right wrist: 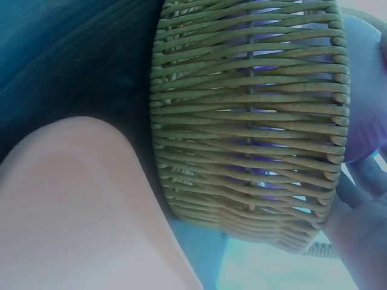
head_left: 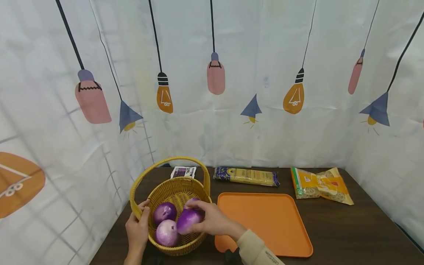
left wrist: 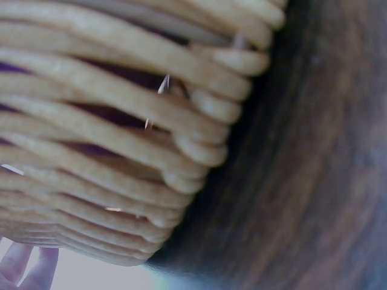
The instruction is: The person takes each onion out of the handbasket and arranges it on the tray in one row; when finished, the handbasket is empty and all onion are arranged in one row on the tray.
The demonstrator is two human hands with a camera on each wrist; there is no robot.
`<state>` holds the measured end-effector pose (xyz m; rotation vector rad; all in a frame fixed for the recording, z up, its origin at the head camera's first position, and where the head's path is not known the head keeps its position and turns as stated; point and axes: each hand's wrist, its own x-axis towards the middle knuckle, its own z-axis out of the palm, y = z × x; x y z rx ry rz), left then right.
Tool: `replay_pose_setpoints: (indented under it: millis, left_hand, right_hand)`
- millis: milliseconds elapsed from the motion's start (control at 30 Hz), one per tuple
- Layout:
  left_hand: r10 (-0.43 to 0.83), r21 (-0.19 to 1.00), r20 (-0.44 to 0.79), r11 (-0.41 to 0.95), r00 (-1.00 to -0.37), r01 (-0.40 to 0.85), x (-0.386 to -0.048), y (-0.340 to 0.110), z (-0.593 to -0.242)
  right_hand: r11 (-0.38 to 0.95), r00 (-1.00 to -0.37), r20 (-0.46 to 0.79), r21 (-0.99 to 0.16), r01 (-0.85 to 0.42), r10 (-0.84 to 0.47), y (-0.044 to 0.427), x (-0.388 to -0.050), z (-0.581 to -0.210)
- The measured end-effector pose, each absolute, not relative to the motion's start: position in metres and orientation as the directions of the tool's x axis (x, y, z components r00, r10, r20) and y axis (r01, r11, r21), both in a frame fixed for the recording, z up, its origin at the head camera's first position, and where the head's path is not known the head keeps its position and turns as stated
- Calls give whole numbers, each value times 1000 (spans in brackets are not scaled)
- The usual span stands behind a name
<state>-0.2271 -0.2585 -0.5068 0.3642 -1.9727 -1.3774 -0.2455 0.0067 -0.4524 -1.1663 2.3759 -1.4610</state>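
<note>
Purple onions: at least three. Two lie inside the basket, in its left half, one paler and nearer the person. The third is at the basket's right side, gripped between the thumb and fingers of the right hand; whether its contact with the basket floor is broken cannot be told. The purple patch behind the fingers may be the same onion or another.

Basket: one, yellow, woven, upright, with one arched handle. The left hand grips its left side at the handle base.

Tray: one, orange, just right of the basket.

Packets: three. One small white-and-purple sachet lies behind the basket; one long yellow-and-blue packet, behind and right of it; one yellow bag, well to its right.

Bench: one, dark, beneath the basket.
</note>
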Motion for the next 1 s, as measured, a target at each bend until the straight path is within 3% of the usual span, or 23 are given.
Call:
replay_pose_setpoints:
  millis: [167,467,1000]
  left_hand:
    - [-579,903,384,398,-719,162,-227,-258,-506]
    - [-572,909,376,381,-729,170,-224,-255,-500]
    - [-572,912,372,372,-731,173,-225,-256,-503]
  right_hand:
    - [142,-695,343,-830,-539,-632,12,-242,-453]
    - [110,-752,299,-891,-440,-588,25,-235,-450]
    - [51,-763,269,-929,-367,-587,53,-224,-448]
